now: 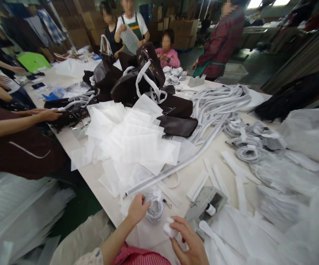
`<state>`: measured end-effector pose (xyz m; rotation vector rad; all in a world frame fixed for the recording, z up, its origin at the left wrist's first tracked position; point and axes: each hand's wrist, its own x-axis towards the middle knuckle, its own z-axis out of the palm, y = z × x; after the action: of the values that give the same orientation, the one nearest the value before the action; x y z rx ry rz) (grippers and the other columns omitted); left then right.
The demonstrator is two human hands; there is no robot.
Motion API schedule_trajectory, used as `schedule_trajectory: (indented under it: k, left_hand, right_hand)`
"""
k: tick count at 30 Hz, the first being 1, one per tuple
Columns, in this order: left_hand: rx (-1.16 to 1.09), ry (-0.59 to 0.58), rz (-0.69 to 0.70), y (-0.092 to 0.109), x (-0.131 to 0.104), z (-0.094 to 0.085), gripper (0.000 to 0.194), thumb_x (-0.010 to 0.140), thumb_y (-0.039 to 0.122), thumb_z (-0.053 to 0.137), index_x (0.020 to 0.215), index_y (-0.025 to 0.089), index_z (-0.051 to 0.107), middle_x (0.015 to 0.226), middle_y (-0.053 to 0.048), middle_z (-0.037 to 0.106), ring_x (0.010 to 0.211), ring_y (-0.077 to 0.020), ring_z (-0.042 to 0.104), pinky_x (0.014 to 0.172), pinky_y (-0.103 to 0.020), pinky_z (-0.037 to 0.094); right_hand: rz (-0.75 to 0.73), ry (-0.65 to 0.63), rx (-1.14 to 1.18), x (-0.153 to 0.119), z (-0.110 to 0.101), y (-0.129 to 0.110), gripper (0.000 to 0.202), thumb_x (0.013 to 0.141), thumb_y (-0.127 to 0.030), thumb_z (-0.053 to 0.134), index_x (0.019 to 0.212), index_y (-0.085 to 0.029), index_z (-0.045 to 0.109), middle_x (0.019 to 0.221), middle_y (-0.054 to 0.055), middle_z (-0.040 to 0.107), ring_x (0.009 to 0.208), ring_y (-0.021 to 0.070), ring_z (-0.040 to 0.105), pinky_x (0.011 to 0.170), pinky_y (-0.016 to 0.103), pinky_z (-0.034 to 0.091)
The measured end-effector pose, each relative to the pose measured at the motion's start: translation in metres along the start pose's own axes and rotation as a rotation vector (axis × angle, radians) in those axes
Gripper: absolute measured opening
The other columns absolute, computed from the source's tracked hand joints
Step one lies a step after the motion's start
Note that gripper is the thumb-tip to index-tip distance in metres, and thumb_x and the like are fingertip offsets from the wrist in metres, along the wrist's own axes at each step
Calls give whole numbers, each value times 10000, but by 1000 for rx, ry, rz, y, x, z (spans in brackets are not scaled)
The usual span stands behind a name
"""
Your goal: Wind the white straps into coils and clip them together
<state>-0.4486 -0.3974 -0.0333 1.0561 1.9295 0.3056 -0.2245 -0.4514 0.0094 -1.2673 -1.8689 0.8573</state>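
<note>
In the head view, a coiled strap (154,210) wrapped in whitish film lies at the table's near edge, with a metal snap hook (167,203) at its upper right. My left hand (138,209) is closed at the coil's left edge, thumb and fingertips on it. Just right of the coil, my right hand (187,237) holds a small white wad (170,227) between thumb and fingers; whether it is paper or foam is unclear. A long wrapped strap (173,169) runs across the table beyond my left hand. Beside my right hand stands a grey tape dispenser (207,204).
White sheets (131,136) are piled mid-table, before dark brown bags (131,81). Wrapped straps (220,105) and coiled straps (247,152) lie at the right, near white strips (240,191) and plastic film. A co-worker's hands (47,114) handle a bag at the left; other people stand around the table.
</note>
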Motion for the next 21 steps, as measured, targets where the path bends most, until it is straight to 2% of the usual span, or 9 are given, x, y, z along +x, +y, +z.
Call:
schedule_trajectory:
  k: [4,7,10,13,14,16,18,20,21]
  left_hand:
    - [-94,-77,-33,4,4,0,177,632,220,615,634,211,439,604,55,435,673,-157,467,631,-275,311]
    - [-222,-158,-76,7,2,2,204,624,251,618,663,215,421,605,61,437,630,-138,469,591,-260,339]
    - [-360,-236,-137,12,-6,4,257,684,391,578,727,227,385,629,57,464,605,-137,494,569,-266,390]
    - [-490,-343,-185,20,-17,2,344,708,520,545,786,225,386,689,35,531,617,-144,537,581,-290,438]
    - [-523,-375,-188,23,-21,0,359,701,525,562,807,220,404,708,28,551,623,-143,543,579,-285,436]
    - [-562,-420,-175,29,-31,-5,361,674,461,632,864,206,460,689,31,575,591,-128,520,546,-250,388]
    - [-591,-432,-146,35,-40,-9,390,640,352,696,944,196,509,601,62,555,520,-101,452,511,-222,308]
    - [-653,-418,-120,41,-49,-11,456,615,302,727,1005,193,519,572,77,546,503,-92,430,512,-218,289]
    - [-702,-406,-112,44,-54,-10,473,614,319,731,1017,191,518,611,63,571,535,-99,463,532,-221,319]
  right_hand:
    - [-35,-24,-29,3,-1,5,310,763,-103,530,1025,-241,625,1108,78,677,960,175,672,575,186,519]
    - [-59,-55,-60,7,-4,7,320,760,-103,548,1046,-234,609,1089,81,681,952,176,679,588,181,542]
    - [-88,-66,-115,9,-10,7,341,751,-82,535,1044,-242,604,1111,74,678,975,172,681,684,198,576]
    - [-194,-67,-127,11,-17,5,362,739,-51,498,1020,-245,619,1112,69,691,993,178,681,814,248,577]
    - [-230,-70,-114,12,-19,3,373,732,-43,495,1015,-246,626,1097,65,701,987,181,684,836,260,573]
    - [-226,-76,-28,12,-23,-1,381,721,-38,517,1012,-251,640,1086,62,714,956,181,692,771,231,578]
    - [-29,-54,176,11,-24,-6,293,753,-93,586,990,-252,654,1106,67,711,904,176,696,660,189,561]
    - [294,-30,518,9,-23,-12,187,792,-245,660,978,-235,651,1025,69,719,793,160,681,558,179,514]
    - [446,-27,709,8,-22,-15,217,793,-334,682,976,-223,644,944,61,718,729,150,658,531,185,489]
